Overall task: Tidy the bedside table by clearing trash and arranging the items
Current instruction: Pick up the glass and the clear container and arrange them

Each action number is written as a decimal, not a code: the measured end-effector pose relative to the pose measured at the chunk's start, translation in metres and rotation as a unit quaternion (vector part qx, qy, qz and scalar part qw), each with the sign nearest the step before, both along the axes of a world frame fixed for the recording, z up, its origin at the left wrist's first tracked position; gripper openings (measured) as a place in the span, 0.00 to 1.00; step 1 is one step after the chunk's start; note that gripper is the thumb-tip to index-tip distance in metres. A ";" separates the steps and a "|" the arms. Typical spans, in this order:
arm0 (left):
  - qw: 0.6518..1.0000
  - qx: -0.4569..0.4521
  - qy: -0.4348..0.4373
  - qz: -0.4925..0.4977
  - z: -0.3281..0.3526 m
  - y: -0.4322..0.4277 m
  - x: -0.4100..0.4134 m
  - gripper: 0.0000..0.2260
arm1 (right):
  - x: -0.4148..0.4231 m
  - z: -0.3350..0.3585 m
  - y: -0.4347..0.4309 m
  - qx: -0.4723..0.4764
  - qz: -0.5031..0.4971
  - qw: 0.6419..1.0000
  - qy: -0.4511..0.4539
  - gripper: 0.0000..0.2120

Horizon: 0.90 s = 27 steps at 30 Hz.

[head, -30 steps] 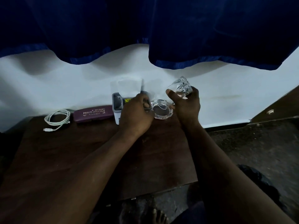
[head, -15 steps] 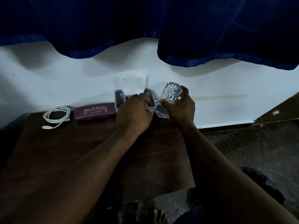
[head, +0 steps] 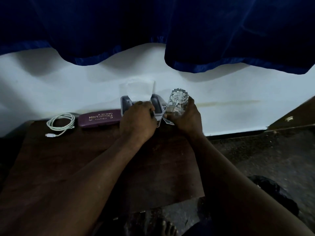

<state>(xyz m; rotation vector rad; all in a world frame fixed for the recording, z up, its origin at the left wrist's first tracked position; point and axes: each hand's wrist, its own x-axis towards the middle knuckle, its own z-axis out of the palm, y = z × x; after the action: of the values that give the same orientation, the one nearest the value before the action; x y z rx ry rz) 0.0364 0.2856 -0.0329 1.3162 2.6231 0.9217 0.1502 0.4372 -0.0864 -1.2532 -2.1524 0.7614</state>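
My right hand grips a clear cut-glass tumbler, held upright at the back of the dark wooden bedside table. Under the glass a clear glass saucer peeks out at the table's back edge. My left hand curls over a grey and white box-shaped item with a clear lid standing open against the wall. A maroon glasses case lies to the left of it, and a coiled white cable lies further left.
A white wall runs behind the table, with dark blue curtains hanging above. To the right is dark floor. My bare foot shows below the table's front edge.
My right hand brought the tumbler from a tilted, raised position down to upright over the saucer. My left hand shifted from the saucer onto the grey box.
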 end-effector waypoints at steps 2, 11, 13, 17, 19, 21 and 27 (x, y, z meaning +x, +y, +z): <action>1.000 0.003 0.004 0.005 -0.001 0.000 0.000 0.11 | 0.002 -0.003 -0.003 -0.005 0.002 1.000 -0.012 0.53; 0.999 -0.030 0.034 0.025 -0.004 0.000 -0.001 0.11 | 0.003 -0.010 -0.004 -0.040 -0.003 0.998 -0.052 0.59; 0.998 -0.038 0.046 0.027 -0.003 -0.002 -0.001 0.11 | 0.003 -0.008 -0.003 -0.044 -0.001 0.998 -0.055 0.58; 0.992 -0.076 0.087 0.044 -0.002 -0.004 0.000 0.11 | 0.004 -0.006 0.000 -0.055 0.001 0.996 -0.065 0.54; 0.988 -0.099 0.105 0.049 -0.002 -0.004 0.000 0.11 | 0.004 -0.005 0.000 -0.055 0.002 0.996 -0.072 0.54; 0.987 -0.106 0.113 0.050 -0.002 -0.004 0.000 0.11 | 0.004 -0.004 0.000 -0.060 0.003 0.995 -0.077 0.54; 0.986 -0.106 0.117 0.045 -0.003 -0.005 -0.001 0.11 | 0.004 -0.004 0.002 -0.068 0.010 0.994 -0.088 0.51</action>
<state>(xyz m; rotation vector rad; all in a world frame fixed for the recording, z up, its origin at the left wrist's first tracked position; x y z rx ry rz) 0.0352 0.2807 -0.0355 1.3349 2.8784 0.5018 0.1543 0.4387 -0.0899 -1.4159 -2.2887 0.8460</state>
